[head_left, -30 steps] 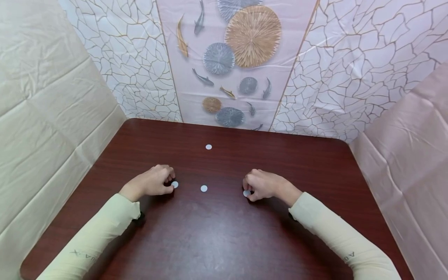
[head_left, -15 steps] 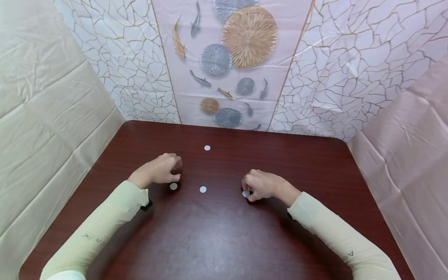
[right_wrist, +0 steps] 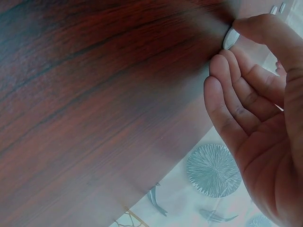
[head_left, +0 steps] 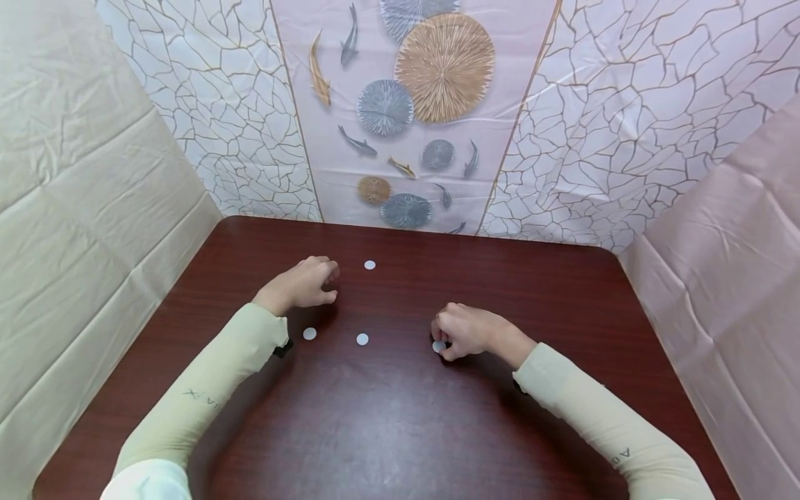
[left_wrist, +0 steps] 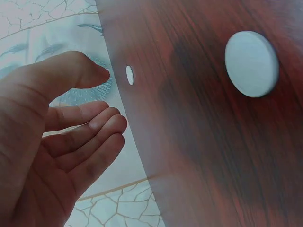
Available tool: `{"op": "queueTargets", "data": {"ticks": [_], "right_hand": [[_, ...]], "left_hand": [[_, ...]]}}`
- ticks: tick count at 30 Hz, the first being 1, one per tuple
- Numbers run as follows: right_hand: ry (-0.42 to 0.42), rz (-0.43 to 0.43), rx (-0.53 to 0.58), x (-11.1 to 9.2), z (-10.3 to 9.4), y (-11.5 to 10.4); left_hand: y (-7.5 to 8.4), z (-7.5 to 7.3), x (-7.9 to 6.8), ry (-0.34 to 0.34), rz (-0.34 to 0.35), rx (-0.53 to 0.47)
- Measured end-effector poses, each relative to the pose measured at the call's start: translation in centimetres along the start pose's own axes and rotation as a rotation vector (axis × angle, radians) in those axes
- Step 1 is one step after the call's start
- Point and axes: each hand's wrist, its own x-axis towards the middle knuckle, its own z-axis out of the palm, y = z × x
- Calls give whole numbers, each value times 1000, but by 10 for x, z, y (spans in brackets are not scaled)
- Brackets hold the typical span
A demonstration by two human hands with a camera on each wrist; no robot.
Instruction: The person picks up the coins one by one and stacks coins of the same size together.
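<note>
My left hand (head_left: 305, 283) is in the air over the left part of the table, its fingers loosely bent and a gap between thumb and fingertips. In the left wrist view that hand (left_wrist: 71, 123) holds nothing. A small flat white disc (head_left: 309, 334) lies below it, and another white disc (head_left: 370, 264) lies to its right, farther back. My right hand (head_left: 467, 330) pinches a third white disc (head_left: 439, 346) at the table surface. The right wrist view shows this disc (right_wrist: 231, 38) between thumb and fingertips, tilted and partly hidden.
One more white disc (head_left: 362, 339) lies mid-table between the hands. The dark reddish wooden table (head_left: 387, 430) has patterned cloth (head_left: 406, 139) hanging behind its back edge. Plain pale cloths (head_left: 94, 208) hang along both sides.
My left hand has left the left disc and moved back and to the right, fingers spread apart a bit. The disc stays where it was. My right hand has kept its place.
</note>
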Motion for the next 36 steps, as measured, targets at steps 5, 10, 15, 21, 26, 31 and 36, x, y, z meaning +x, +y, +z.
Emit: {"op": "queueTargets", "data": {"ticks": [5, 10, 15, 21, 26, 31, 36], "right_hand": [[-7, -2, 3, 1, -1, 0], [-9, -2, 0, 1, -2, -2], [-17, 5, 6, 1, -2, -2], [-13, 6, 11, 0, -2, -1], [-15, -4, 12, 0, -2, 0], [-28, 12, 9, 0, -2, 1], [-25, 12, 11, -1, -1, 1]], "left_hand": [[-2, 3, 15, 3, -1, -9], [-5, 5, 32, -19, -25, -8], [-7, 6, 49, -29, -38, -21], [-11, 11, 68, -47, -52, -54], [-12, 15, 82, -85, -71, -73], [-12, 17, 92, -106, -70, -51], [-13, 19, 101, -123, -82, -34]]}}
